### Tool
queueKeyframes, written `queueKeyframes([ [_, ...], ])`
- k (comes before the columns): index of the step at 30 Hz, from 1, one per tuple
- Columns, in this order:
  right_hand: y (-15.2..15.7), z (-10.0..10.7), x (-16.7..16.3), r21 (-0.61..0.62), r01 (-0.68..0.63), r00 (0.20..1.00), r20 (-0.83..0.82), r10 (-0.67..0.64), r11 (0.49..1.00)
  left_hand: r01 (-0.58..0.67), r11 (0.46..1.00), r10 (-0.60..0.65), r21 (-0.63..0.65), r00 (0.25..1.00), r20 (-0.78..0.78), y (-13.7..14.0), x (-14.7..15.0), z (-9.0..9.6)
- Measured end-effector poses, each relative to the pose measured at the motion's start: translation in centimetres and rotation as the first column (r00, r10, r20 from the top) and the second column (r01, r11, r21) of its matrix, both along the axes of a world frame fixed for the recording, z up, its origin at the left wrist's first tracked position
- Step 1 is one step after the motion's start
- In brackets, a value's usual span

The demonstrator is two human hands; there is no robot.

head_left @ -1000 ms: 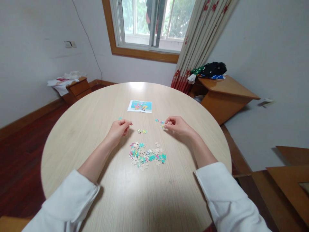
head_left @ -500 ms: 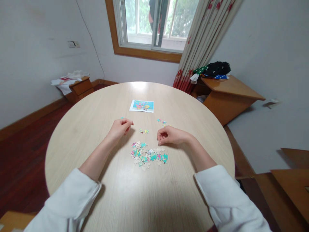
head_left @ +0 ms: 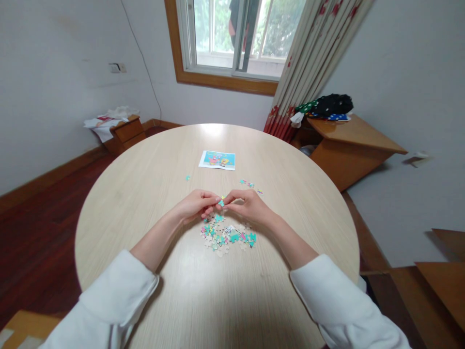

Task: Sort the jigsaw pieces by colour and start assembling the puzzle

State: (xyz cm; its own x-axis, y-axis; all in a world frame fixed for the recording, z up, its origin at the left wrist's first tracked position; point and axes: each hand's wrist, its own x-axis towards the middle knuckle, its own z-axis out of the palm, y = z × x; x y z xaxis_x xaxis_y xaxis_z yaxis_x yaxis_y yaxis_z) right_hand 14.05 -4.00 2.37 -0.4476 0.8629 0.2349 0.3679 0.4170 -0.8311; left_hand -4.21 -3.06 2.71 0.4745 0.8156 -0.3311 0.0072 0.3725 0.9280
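Where the left hand (head_left: 199, 204) is met by the right hand (head_left: 248, 204): a small turquoise puzzle piece (head_left: 221, 203) is held between the fingertips; yellow is seen just behind it, but whether this belongs to the same piece cannot be told.
Left hand's grip: the piece is pinched by thumb and forefinger, with the other fingers loosely curled.
Right hand's grip: the piece is pinched from the opposite side by thumb and forefinger.
Pile (head_left: 223, 236): puzzle pieces in turquoise, pink and pale tones are heaped just on the near side of the hands, partly covered by the left fingers.
Stray pieces: a single turquoise piece (head_left: 187, 178) is seen beyond the left hand, and a short row of pieces (head_left: 250, 184) beyond the right.
Picture card (head_left: 218, 160): a pink and a yellow cartoon figure are shown on blue, farther beyond both hands.
Table (head_left: 218, 300): all of this is supported by its pale round top.
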Motion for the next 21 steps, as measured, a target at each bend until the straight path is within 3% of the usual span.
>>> queueKeyframes([
  [9,0.6,-0.3,-0.1,-0.068,0.011,0.998,-0.064,-0.015,0.998,-0.080,0.990,0.084,0.116,0.996,-0.030,0.2,0.0,0.0],
  [15,1.5,-1.7,0.5,-0.017,0.091,0.995,-0.026,-0.091,0.996,-0.125,0.982,0.130,0.144,0.991,-0.029,0.8,-0.7,-0.3],
  [21,1.9,-2.1,1.0,0.039,0.113,0.993,0.037,-0.115,0.993,-0.332,0.929,0.338,0.163,0.941,-0.009,1.9,-2.6,0.4],
])
